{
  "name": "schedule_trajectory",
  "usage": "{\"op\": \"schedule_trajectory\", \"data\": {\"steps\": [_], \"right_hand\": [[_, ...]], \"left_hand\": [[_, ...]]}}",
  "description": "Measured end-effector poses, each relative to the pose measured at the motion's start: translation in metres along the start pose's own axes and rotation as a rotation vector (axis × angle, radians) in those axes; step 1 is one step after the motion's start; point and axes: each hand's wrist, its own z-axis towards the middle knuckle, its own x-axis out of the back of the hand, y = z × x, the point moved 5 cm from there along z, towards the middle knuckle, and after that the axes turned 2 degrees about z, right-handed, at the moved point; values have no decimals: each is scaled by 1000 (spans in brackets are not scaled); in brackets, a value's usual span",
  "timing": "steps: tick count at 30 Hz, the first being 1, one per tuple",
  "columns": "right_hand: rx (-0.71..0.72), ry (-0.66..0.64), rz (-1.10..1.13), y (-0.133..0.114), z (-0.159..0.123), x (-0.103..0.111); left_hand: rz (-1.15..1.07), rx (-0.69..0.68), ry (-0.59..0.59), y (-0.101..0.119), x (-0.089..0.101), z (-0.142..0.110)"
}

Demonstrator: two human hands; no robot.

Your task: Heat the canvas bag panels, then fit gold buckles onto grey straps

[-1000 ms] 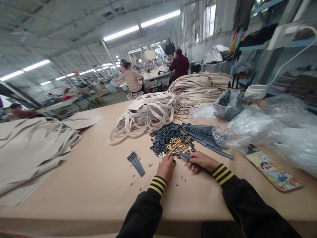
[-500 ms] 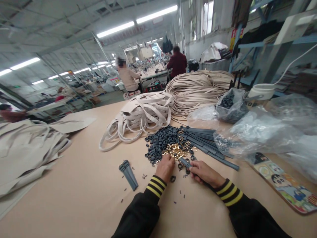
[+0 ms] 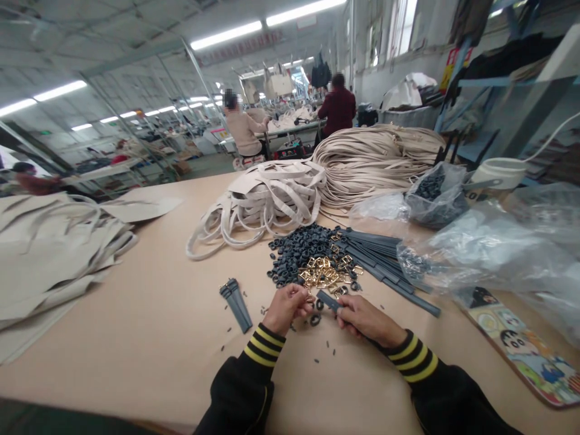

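**A:** What's in the containers on the counter (image 3: 136, 338)?

**B:** A clear plastic bag (image 3: 437, 202) at the back right is packed with dark grey rings (image 3: 428, 187). Beside it, larger clear bags (image 3: 489, 238) lie slumped, with small dark pieces (image 3: 414, 263) bunched at one end. A white tub (image 3: 498, 172) sits behind them, and I can't see inside it.

**A:** And in front of the person?

**B:** A loose heap of rings (image 3: 294, 257) lies on the bare counter, touching a cluster of gold buckles (image 3: 321, 272). Just right of those is a fanned stack of grey strap pieces (image 3: 380, 260).

**A:** How's the grip?

**B:** The right hand (image 3: 369, 320) is closed on one grey strap piece (image 3: 328, 301), pinching it between thumb and fingers, with its end pointing toward the other hand.

**A:** And the left?

**B:** The left hand (image 3: 286, 309) is curled nearly shut just beside that strap end. Whatever its fingertips (image 3: 303, 296) may hold is too small to tell.

**A:** Anything else close by?

**B:** A small bundle of strap pieces (image 3: 234, 305) lies left of the hands, and tiny dark bits (image 3: 327, 356) are scattered below them.
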Motion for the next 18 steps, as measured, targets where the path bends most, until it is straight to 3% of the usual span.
{"op": "schedule_trajectory", "data": {"steps": [6, 11, 14, 18], "right_hand": [[12, -43, -125, -6, 10, -12], [-8, -101, 15, -3, 10, -19], [-58, -125, 175, -2, 9, -23], [-126, -180, 328, -3, 5, -34]], "left_hand": [[-97, -16, 66, -5, 3, -19], [-60, -77, 122, -8, 16, -32], [246, -309, 156, 2, 13, -43], [639, -693, 64, 16, -14, -62]]}}
